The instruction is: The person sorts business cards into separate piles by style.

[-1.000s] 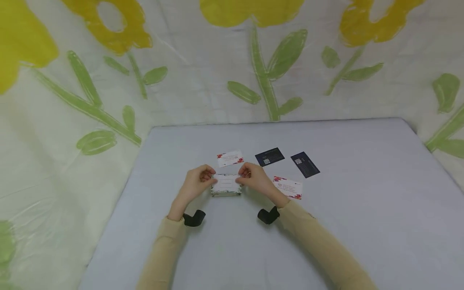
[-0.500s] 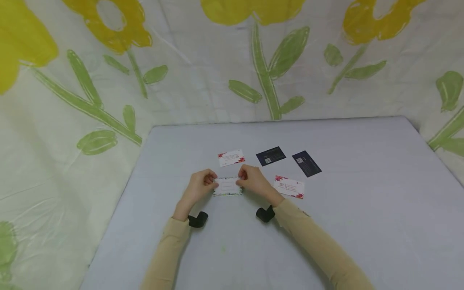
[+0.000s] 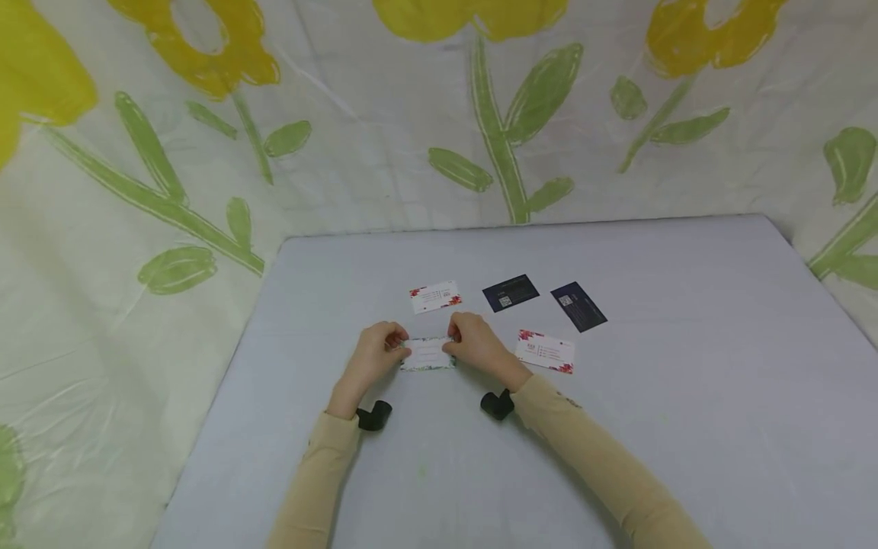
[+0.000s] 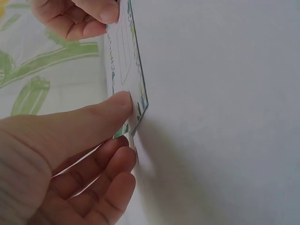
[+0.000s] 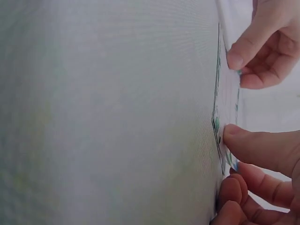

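A white card (image 3: 428,357) with a leafy green and blue border lies level, at or close over the table. My left hand (image 3: 373,352) pinches its left end, thumb on the printed face and fingers curled at the edge. At the opposite end my right hand (image 3: 475,343) holds it the same way. In the left wrist view the card (image 4: 124,56) shows a thin dark edge, with the left thumb near its corner. The right wrist view sees the card (image 5: 227,101) almost edge-on between both hands.
Behind the hands lie a white card with red flowers (image 3: 435,297) and two dark cards, one left (image 3: 511,293) and one right (image 3: 579,306). Another red-flowered card (image 3: 546,351) sits just beyond the right wrist. A flower-painted sheet (image 3: 384,152) hangs behind the pale table (image 3: 425,488).
The leafy card showed a thick, layered front edge a second ago; now only its flat face shows. Both hands came down slightly with it, still gripping its ends.
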### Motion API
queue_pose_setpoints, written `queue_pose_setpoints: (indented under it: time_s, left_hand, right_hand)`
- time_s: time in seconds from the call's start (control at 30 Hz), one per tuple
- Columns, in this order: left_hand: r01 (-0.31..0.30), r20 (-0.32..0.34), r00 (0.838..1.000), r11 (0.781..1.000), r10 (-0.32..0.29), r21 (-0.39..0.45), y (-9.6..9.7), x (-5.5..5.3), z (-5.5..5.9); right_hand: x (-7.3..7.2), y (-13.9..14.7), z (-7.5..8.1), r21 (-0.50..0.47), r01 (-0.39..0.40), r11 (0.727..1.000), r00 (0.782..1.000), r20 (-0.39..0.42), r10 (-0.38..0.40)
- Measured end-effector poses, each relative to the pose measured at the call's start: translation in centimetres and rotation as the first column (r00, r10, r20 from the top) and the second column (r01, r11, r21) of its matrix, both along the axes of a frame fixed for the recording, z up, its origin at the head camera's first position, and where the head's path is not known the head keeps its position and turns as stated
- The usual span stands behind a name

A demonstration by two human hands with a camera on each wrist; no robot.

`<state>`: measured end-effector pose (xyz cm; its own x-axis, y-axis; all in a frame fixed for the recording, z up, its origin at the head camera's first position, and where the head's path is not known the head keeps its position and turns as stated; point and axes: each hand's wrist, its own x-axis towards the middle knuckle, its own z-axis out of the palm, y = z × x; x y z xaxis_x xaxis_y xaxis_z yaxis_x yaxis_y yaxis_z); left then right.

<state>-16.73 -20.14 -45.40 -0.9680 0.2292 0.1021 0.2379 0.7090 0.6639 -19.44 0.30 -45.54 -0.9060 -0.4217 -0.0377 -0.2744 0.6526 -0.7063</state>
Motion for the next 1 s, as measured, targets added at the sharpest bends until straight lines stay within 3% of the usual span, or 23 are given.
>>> queue_pose_setpoints:
  time_s: [0.3, 0.43, 0.53, 0.67, 0.77, 0.83, 1.0]
  left_hand:
    - [0.000, 0.013, 1.000, 0.996, 0.001, -0.092, 0.4, -0.1, 0.4]
    - [0.006, -0.003, 1.000, 0.986, -0.006, -0.164, 0.8, 0.3, 0.9]
    - [0.025, -0.067, 0.997, 0.983, -0.038, -0.183, 1.5, 0.5, 1.7]
    - [0.105, -0.157, 0.980, 0.987, -0.124, -0.123, 3.9, 0.2, 3.0]
    - [0.199, -0.177, 0.961, 0.975, -0.213, -0.096, 6.7, -0.3, 3.3]
    - [0.259, -0.162, 0.947, 0.958, -0.277, -0.125, 8.5, -0.7, 3.0]
    - [0.345, -0.117, 0.915, 0.899, -0.386, -0.271, 12.0, -1.6, 1.6]
  right_hand:
    - [-0.1, 0.1, -0.2, 0.020, 0.016, 1.000, 1.000, 0.001, -0.016]
    - [0.0, 0.6, 0.3, -0.049, 0.025, 0.999, 1.000, -0.012, -0.025]
    - [-0.2, 2.1, 1.8, -0.164, 0.037, 0.986, 0.994, -0.097, -0.053]
    - [-0.6, 5.7, 4.7, -0.240, 0.034, 0.970, 0.964, -0.248, -0.096]
    - [-0.4, 8.5, 6.1, -0.191, 0.033, 0.981, 0.952, -0.292, -0.089]
    - [0.0, 10.0, 6.4, -0.118, 0.040, 0.992, 0.952, -0.298, -0.074]
    - [1.1, 11.9, 4.6, 0.100, 0.052, 0.994, 0.960, -0.278, -0.022]
